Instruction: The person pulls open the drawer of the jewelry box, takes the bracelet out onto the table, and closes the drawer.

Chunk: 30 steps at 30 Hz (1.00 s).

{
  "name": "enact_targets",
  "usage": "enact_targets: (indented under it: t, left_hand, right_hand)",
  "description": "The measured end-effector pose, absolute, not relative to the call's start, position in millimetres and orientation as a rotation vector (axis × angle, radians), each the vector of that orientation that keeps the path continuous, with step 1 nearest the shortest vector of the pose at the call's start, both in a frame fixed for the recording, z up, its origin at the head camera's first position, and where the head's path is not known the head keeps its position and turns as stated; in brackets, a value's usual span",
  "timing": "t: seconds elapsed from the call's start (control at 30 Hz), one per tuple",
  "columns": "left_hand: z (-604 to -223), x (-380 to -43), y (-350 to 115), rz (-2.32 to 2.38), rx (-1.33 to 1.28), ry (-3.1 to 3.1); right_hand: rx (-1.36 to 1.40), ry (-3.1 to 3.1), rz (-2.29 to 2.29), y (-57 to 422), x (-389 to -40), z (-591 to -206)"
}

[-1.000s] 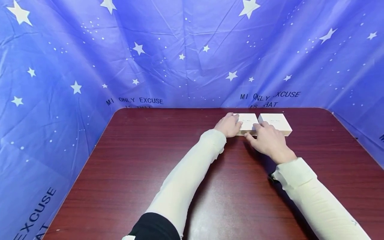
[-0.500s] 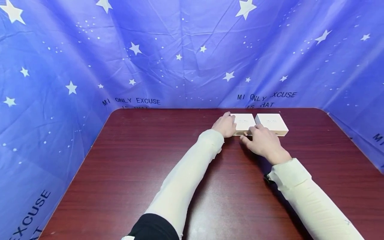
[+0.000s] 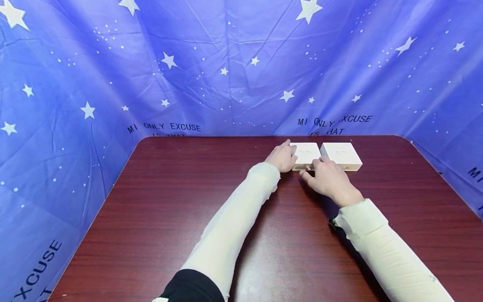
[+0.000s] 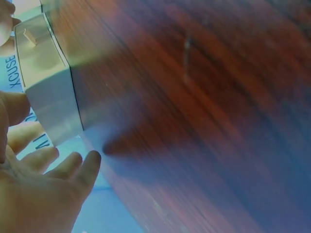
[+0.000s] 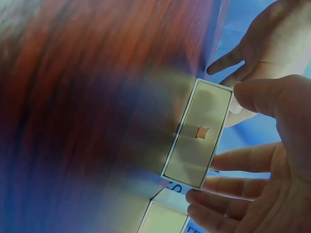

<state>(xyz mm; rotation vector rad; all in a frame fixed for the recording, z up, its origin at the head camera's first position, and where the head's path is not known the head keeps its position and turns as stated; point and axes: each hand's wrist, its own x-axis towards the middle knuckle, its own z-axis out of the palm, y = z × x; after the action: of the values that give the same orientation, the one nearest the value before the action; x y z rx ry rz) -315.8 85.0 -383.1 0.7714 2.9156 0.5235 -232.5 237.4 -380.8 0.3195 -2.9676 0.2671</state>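
Two white boxes with small print on their lids stand side by side at the table's far edge. The left box has a tan front face with a small pull tab in its middle. My left hand is at this box's left side, its thumb by the lid and its fingers spread past the far end. My right hand is at the front right corner of the same box, fingers extended and thumb apart from them. Whether its fingertips touch the box is hard to tell. The right box stands just behind that hand.
The dark red wooden table reaches back to a blue curtain with white stars and black lettering. Both forearms wear pale sleeves. A black band shows beneath the right cuff.
The view has shifted slightly, moving the whole scene a little left in it. My right hand has edged lower at the left box's corner, showing more of the lid. Both boxes stay put.
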Motion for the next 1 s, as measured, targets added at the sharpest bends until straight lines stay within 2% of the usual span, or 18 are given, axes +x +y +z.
enact_targets:
  t: [1.0]
  left_hand:
    - [-385.5, -306.6, 85.4, 0.521, 0.652, 2.959]
  right_hand:
    - [0.299, -2.955, 0.337, 236.8, -229.6, -380.1]
